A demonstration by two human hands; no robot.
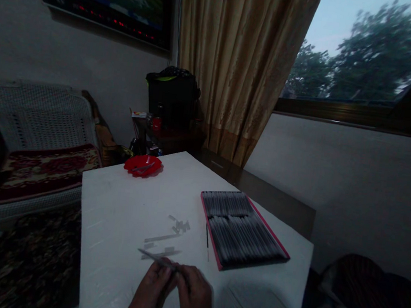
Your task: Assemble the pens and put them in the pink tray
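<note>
Close together over the near part of the white table (116, 223), my left hand (156, 282) and my right hand (193, 291) both have their fingers closed around a thin grey pointed stick (151, 255). Its tip juts out to the left; its other end is hidden by my fingers. Just beyond my hands lie several flat greyish strips (160, 238) and a small cluster of short pieces (181, 226). To the right sits a pink-edged flat box (244, 232) filled with two rows of slender sleeved items. A thin dark stick (207, 237) rests along its left side.
A red scalloped dish (143, 165) with thin sticks in it stands at the far left table edge. A white woven chair (42, 120) is at left, a dark side table (177, 141) with a black bag behind. A curtain (238, 59) and wall border the right.
</note>
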